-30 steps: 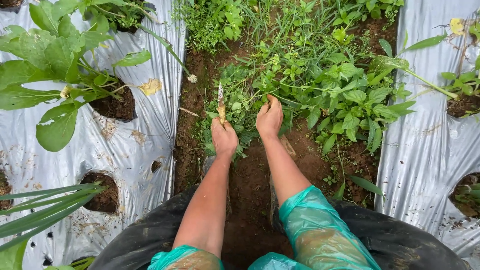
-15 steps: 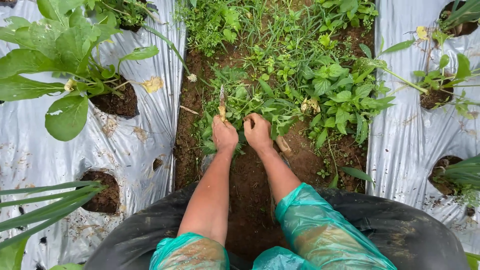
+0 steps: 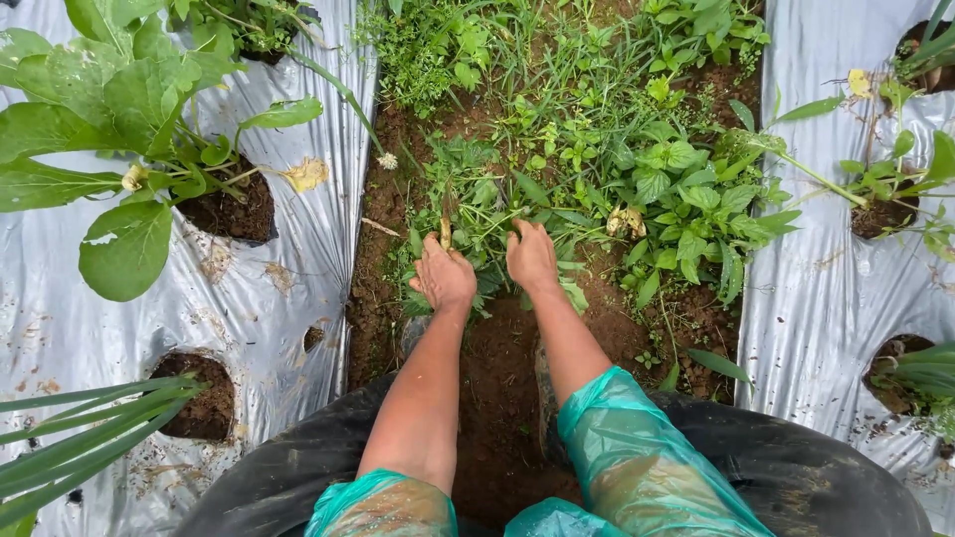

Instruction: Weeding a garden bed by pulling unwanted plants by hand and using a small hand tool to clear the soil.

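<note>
Leftmost: silver mulch sheet (image 3: 249,298) with planting holes and a broad-leaved plant (image 3: 109,109). Centre furrow: left hand (image 3: 443,276), fingers closed round a small wooden-handled tool (image 3: 446,231), long axis running away from the person, tip buried among weeds (image 3: 597,169). Right hand (image 3: 530,257), fingers curled into the weed clump; what they grip cannot be told. Both hands sit closer together than half a second ago.
</note>
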